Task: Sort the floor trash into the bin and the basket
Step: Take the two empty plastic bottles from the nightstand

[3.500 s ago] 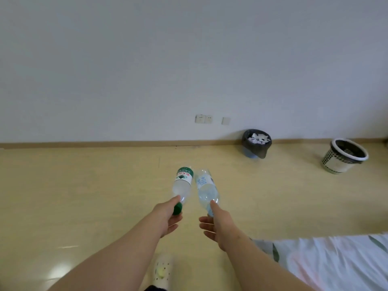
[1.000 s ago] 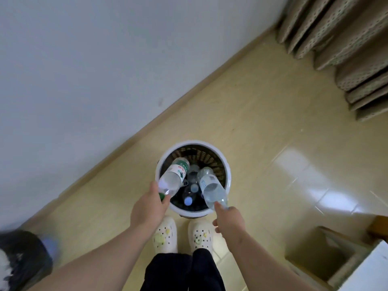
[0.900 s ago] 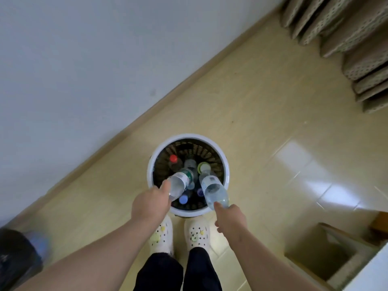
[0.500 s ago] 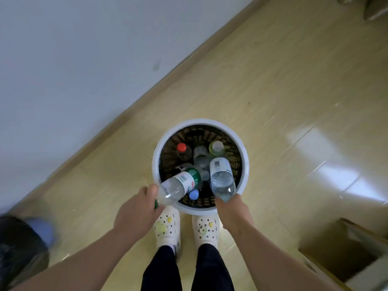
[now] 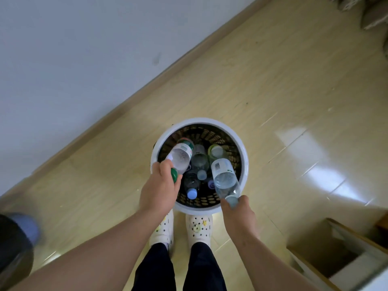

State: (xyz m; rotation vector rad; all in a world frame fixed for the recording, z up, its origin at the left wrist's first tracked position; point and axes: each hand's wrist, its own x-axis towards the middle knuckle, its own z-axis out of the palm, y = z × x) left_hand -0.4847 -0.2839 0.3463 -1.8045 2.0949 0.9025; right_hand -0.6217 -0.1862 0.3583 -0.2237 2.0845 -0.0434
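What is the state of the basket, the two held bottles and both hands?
White-rimmed round mesh basket: upright, holding several bottles.
Green-capped clear plastic bottle: capped, tilted over basket.
Pale-capped clear plastic bottle: capped, tilted over basket.
Left hand: grips green-capped bottle's cap end.
Right hand: grips pale-capped bottle's cap end.

Both bare forearms reach forward and down toward the basket (image 5: 245,162). Left hand (image 5: 159,190) over its near-left rim, fingers curled round the neck of a green-capped bottle (image 5: 180,157). Right hand (image 5: 239,215) at its near-right rim, pinching a second bottle (image 5: 224,177) by the cap.
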